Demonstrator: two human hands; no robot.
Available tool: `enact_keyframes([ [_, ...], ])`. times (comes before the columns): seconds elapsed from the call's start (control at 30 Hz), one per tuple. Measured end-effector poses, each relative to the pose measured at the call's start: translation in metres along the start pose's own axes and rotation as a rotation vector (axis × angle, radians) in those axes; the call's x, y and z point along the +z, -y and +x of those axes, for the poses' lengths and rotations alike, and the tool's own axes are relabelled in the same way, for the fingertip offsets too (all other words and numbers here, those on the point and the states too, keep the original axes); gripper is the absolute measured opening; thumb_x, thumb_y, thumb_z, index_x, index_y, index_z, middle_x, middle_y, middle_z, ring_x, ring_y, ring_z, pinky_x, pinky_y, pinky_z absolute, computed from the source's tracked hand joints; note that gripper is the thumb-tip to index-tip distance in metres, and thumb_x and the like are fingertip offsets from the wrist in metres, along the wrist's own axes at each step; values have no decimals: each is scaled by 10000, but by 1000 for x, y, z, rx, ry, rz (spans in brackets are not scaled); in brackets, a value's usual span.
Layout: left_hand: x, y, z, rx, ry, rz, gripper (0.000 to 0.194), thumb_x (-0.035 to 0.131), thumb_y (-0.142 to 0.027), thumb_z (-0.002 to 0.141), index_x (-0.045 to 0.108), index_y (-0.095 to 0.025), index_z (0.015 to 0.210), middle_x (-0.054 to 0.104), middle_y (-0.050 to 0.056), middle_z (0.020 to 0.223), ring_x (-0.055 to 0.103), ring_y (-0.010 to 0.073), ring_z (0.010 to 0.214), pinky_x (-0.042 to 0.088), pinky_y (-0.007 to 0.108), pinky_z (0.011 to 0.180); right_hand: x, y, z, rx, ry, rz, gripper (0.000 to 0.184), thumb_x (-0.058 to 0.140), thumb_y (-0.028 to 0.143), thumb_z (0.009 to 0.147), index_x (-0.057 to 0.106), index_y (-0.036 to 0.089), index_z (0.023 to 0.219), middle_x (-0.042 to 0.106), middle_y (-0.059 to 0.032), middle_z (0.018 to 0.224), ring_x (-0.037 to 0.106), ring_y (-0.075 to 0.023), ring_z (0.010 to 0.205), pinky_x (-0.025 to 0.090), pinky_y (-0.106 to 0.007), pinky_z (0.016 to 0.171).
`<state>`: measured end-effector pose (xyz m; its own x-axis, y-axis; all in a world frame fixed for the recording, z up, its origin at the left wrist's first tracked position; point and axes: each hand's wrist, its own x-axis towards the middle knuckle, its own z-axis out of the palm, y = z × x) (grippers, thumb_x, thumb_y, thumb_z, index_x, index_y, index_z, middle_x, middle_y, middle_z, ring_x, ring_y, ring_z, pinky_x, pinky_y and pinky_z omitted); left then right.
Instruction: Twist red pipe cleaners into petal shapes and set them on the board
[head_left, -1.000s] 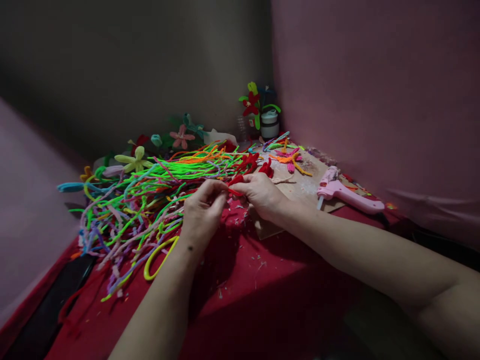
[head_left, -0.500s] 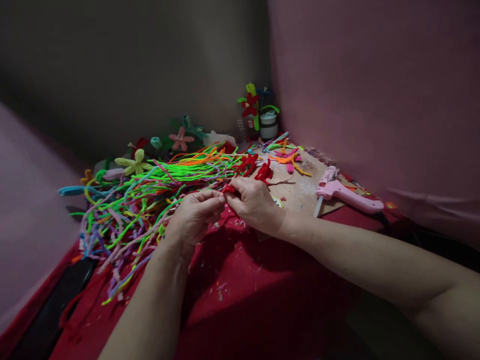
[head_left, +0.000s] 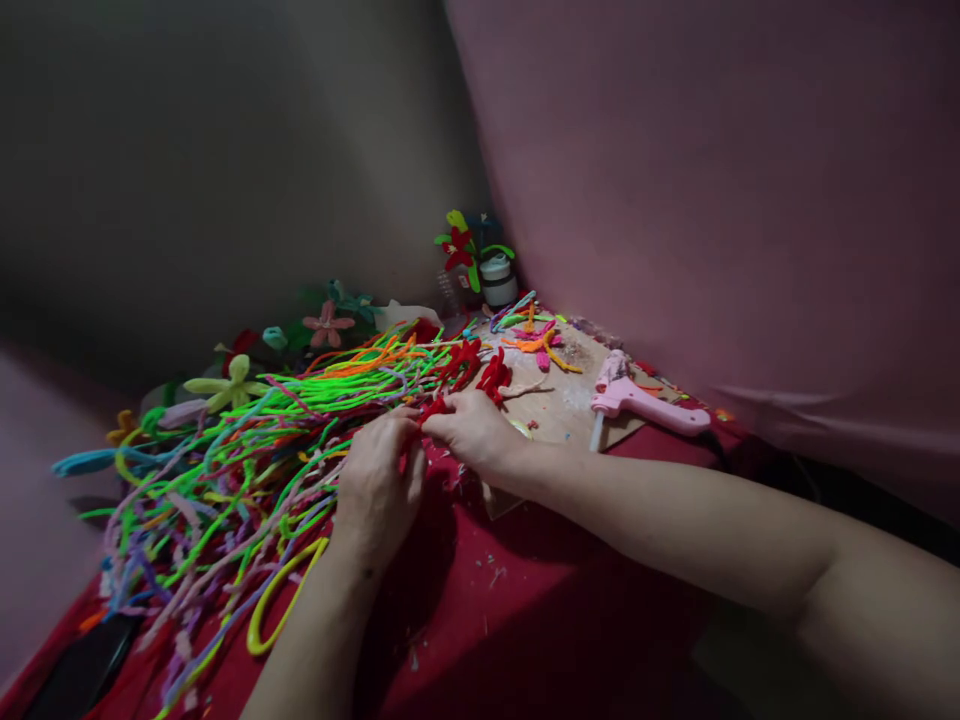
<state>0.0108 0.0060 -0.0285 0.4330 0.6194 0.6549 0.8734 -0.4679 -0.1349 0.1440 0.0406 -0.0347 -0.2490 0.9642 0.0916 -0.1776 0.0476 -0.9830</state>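
Note:
My left hand (head_left: 381,482) and my right hand (head_left: 474,436) meet at the middle of a red cloth-covered table (head_left: 540,620). Both pinch a red pipe cleaner piece (head_left: 433,409) between their fingertips, fingers closed on it. Just behind my right hand lie more bent red pipe cleaner shapes (head_left: 480,368). A big loose heap of coloured pipe cleaners (head_left: 247,450), mostly neon green, spreads to the left of my hands.
A pink glue gun (head_left: 643,404) lies on a cardboard sheet (head_left: 562,395) at the right. Finished pipe cleaner flowers (head_left: 326,324) line the back wall, and a small jar with flowers (head_left: 495,278) stands in the corner. A yellow loop (head_left: 281,590) lies by my left forearm.
The view has swung up and right, so everything sits lower and further left. My hands stay together on the red piece, with my left hand turned more over it.

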Motion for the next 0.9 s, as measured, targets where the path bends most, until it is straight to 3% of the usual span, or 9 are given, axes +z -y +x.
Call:
enact_keyframes([
  [0.2,-11,-2,7,-377,231,-463,276,422,-366,836,565,-178,979,651,57,939,590,190,837,448,294,752,-3,10,-8,-318,-86,-405,93,486,176,696,530,163,617,520,19,592,445,-100,590,335,-215,581],
  [0.3,-19,2,10,-493,288,-630,281,467,-415,805,620,-186,862,659,25,810,593,173,744,455,260,682,-3,13,-12,-374,-102,-481,120,477,195,722,500,172,606,485,24,572,421,-97,568,315,-215,559],
  [0.37,-19,7,8,-534,264,-623,252,524,-409,772,637,-188,813,652,11,730,589,166,695,449,251,653,-2,13,-13,-380,-95,-489,122,478,186,723,489,172,603,477,25,572,419,-95,572,311,-211,555],
  [0.43,-16,12,5,-531,210,-549,219,551,-380,759,650,-190,802,656,7,699,588,160,658,444,249,639,-2,12,-12,-359,-71,-475,113,502,199,726,502,170,617,485,27,576,423,-94,577,312,-207,555],
  [0.53,-8,12,-2,-415,99,-378,172,551,-327,772,661,-205,825,687,5,742,605,153,650,442,247,650,-2,11,-10,-348,-52,-489,142,544,251,746,527,167,633,493,26,573,417,-92,568,312,-209,553],
  [0.63,-3,4,-7,-262,-10,-62,179,521,-293,810,667,-216,880,710,26,801,633,173,689,416,252,624,-2,10,-7,-346,-100,-514,160,536,237,759,541,160,620,522,11,586,438,-96,573,324,-219,571],
  [0.73,-3,-7,-7,-141,-18,247,224,481,-276,840,668,-213,945,707,55,769,629,201,674,362,276,576,-3,7,-3,-220,-122,-368,145,550,225,734,559,149,610,539,8,576,473,-100,577,342,-218,568],
  [0.8,-4,-12,-5,-141,-14,271,237,467,-287,848,668,-203,941,700,62,752,620,199,659,352,280,579,-3,4,1,-150,-105,-231,143,563,228,716,563,144,600,537,16,555,482,-98,566,348,-211,550],
  [0.9,-8,-11,0,-315,19,0,262,448,-332,853,653,-180,916,684,49,743,600,159,622,375,248,580,-3,2,5,-152,-137,-182,122,578,228,692,569,144,605,550,20,557,485,-93,563,357,-208,554],
])
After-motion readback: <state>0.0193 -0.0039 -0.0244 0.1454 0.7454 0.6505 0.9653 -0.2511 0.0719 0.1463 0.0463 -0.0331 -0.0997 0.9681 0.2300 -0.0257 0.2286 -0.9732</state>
